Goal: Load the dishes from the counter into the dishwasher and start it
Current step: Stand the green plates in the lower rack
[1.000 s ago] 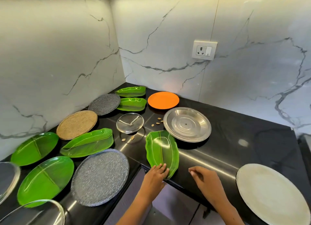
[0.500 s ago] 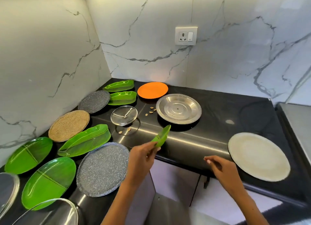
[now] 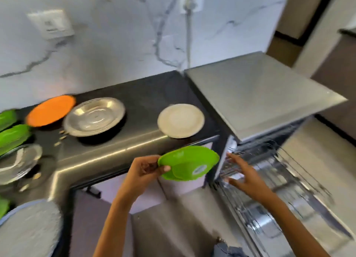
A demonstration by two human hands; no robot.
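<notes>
One green leaf plate (image 3: pixel 187 163) has left the worktop (image 3: pixel 107 152), clamped in the left hand (image 3: pixel 143 170)'s grip. It now travels toward the dishwasher rack (image 3: pixel 256 172), where the right hand (image 3: pixel 243 177) reaches with its grip apart, so loading is underway

open air in front of bench (image 3: pixel 115 154) edge, passable | dishwasher (image 3: pixel 260 95) rack (image 3: pixel 279 179) pulled out at right, wires blurred, right hand (image 3: pixel 242 177) spread over it | white plate (image 3: pixel 181 120) sits beside dishwasher wall

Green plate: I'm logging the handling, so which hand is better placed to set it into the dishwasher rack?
Left, probably. The left hand already grips the green plate by its rim, close to the open dishwasher rack. The right hand is empty, fingers spread at the rack, suited to steadying it.
</notes>
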